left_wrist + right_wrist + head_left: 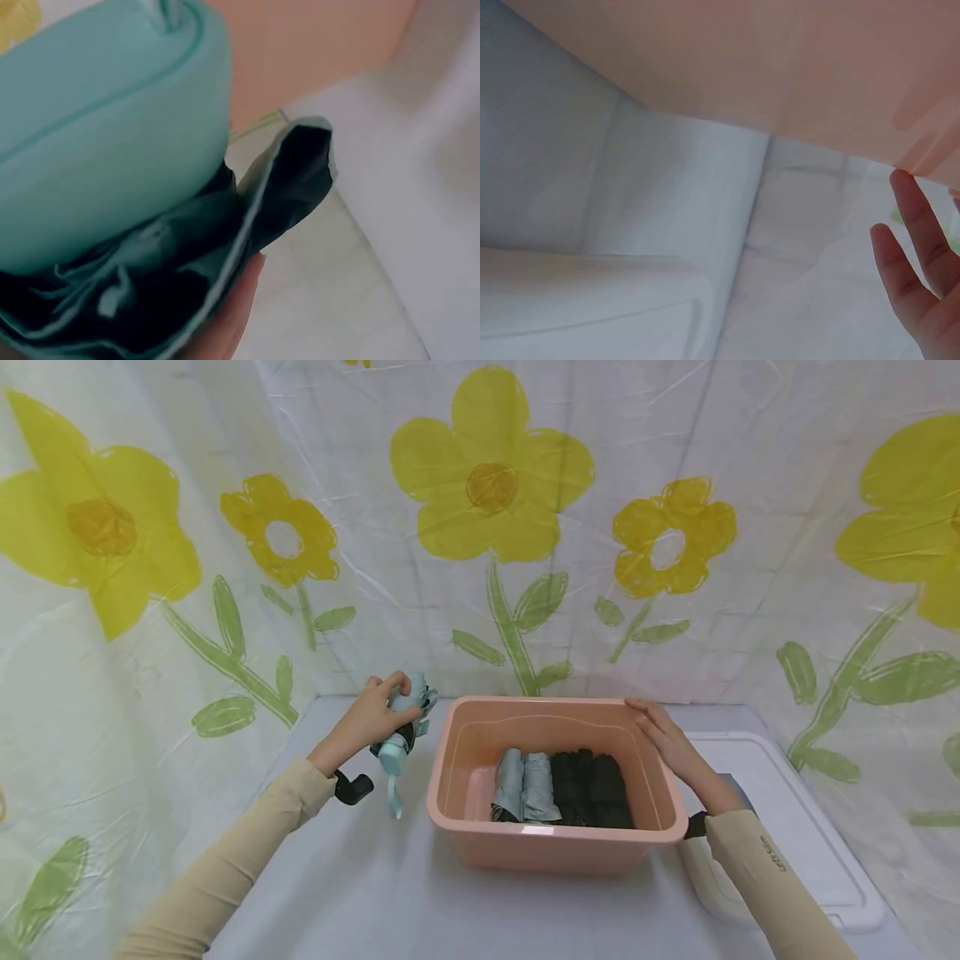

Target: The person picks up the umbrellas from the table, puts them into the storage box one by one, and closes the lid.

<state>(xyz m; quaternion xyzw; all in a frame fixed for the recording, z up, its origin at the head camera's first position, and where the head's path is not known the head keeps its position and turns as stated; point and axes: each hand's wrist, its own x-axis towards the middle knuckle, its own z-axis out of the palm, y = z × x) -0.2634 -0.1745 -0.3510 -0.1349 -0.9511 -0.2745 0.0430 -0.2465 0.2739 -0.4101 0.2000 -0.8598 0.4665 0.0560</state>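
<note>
My left hand (381,712) grips a light teal folding umbrella (393,755) by its bunched canopy, left of a pink plastic bin (555,850). Its handle points down toward me, with a strap dangling below. Seen from the left wrist, the smooth teal handle (127,150) fills the upper left, and dark-lined fabric (292,176) flares around it. My right hand (667,743) rests on the bin's right rim near the back corner, fingers extended. Inside the bin, two grey-blue rolled bundles (537,787) stand beside black rolled bundles (609,793).
A white lid (802,843) lies on the table to the right of the bin, partly under my right forearm. The pale table (360,893) runs back to a white curtain (570,643) printed with yellow flowers.
</note>
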